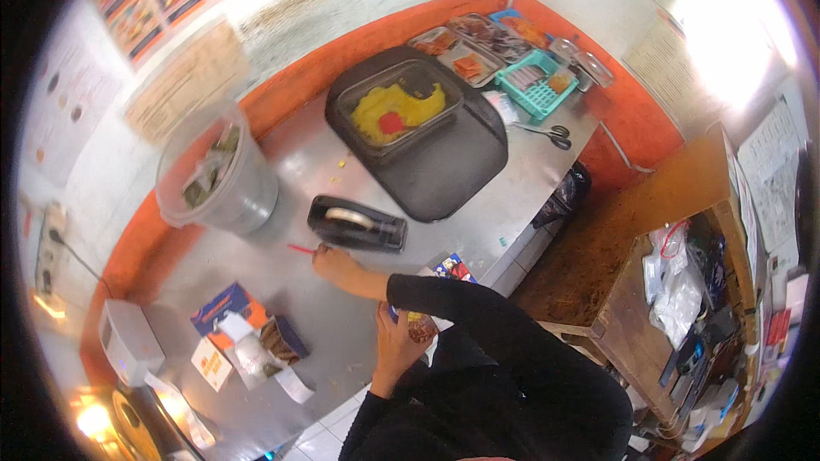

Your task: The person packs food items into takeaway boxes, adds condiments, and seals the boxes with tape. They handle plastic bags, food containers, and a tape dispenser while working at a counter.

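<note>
My left hand (pixel 396 347) grips an open printed box close to my body, at the table's edge. Brown, crumbly-looking food (pixel 421 329) shows inside it; my right sleeve covers part of the box, whose raised lid (pixel 453 267) carries a colourful print. Crossing over the box, my right arm reaches left across the steel table (pixel 288 307). A thin red stick (pixel 300 248), perhaps a pen or small utensil, pokes out from the pinched fingers of my right hand (pixel 336 267). Just beyond that hand stands a black tape dispenser (pixel 359 224) with a roll of tape.
A black tray (pixel 442 186) bears a metal pan (pixel 456 105) of yellow food with a red item. Left stands a clear plastic bucket (pixel 256 198) of wrapped packets. Scissors (pixel 558 136) and a turquoise basket (pixel 537 99) lie farther back. Opened packaging (pixel 224 307) and a white printer-like device (pixel 130 340) sit left.
</note>
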Demonstrator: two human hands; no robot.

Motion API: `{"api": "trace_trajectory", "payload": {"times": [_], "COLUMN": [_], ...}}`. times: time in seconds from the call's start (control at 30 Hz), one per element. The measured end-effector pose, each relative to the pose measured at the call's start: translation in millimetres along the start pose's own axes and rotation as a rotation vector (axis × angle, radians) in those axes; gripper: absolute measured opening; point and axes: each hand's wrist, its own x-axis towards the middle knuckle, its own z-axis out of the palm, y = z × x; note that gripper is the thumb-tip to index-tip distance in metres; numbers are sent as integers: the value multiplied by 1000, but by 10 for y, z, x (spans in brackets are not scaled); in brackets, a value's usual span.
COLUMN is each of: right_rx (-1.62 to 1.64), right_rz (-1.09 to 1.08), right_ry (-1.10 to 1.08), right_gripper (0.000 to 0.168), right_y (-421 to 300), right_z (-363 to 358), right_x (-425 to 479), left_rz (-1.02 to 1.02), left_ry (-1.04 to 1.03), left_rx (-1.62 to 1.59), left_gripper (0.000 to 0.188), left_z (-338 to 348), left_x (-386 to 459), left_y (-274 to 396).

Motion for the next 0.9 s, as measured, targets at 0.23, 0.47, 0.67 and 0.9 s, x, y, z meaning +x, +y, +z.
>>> {"api": "trace_trajectory", "payload": {"times": [0.23, 0.47, 0.67, 0.9], "right_rx": [705, 287, -74, -107], "right_rz": [-192, 802, 902, 969], "right_ry": [476, 873, 489, 330], "right_gripper": [14, 22, 19, 22], "right_y": [1470, 5832, 7711, 8085], "right_z": [-2037, -2023, -1401, -1069], "right_x": [-162, -440, -654, -630], "left_rz": [-67, -176, -245, -470], "left_ry": [22, -23, 164, 236], "left_rx": [-7, -72, -193, -148], "left_gripper": [79, 80, 64, 46], "left_z": [479, 854, 942, 395], "left_x": [685, 1302, 1374, 1716], "left_y": [220, 570, 402, 806]}}
